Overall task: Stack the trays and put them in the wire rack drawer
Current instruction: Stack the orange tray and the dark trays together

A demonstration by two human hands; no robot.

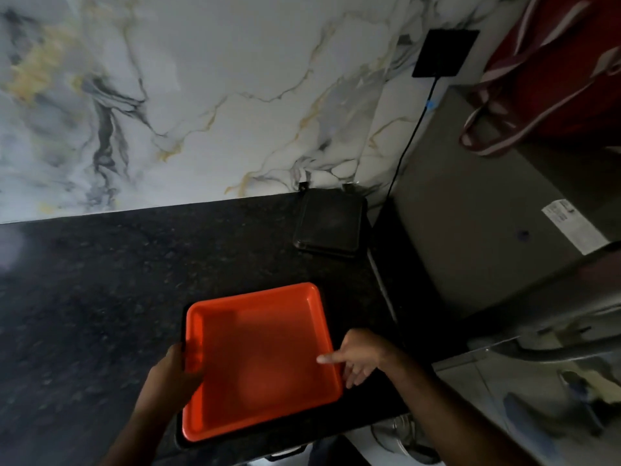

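Item: shallow square orange plastic tray [258, 358], lying at 6 o'clock on the dark speckled stone desk [100, 297], near its front edge; it is sitting inside a slightly larger dark tray [179, 432], of which only a thin black rim is showing along the 9 and 6 o'clock sides.

Second item: small dark rectangular tray [327, 227], resting well apart at 1 o'clock, against the white veined marble wall [201, 95].

Left hand [174, 371]: grip closing on the orange tray's 9 o'clock rim, thumb over the lip; whether it is also catching the dark rim beneath, I cannot tell.

Right hand [361, 356]: grip loose and holding nothing, forefinger touching the 3 o'clock rim, the other fingers hanging just outside it.

Handling, as judged: light, stiff, smooth and probably slippery; not fragile; likely sliding within its nest if tipped; best taken at opposite raised rims, kept level.

Wire rack drawer: not identifiable in view.
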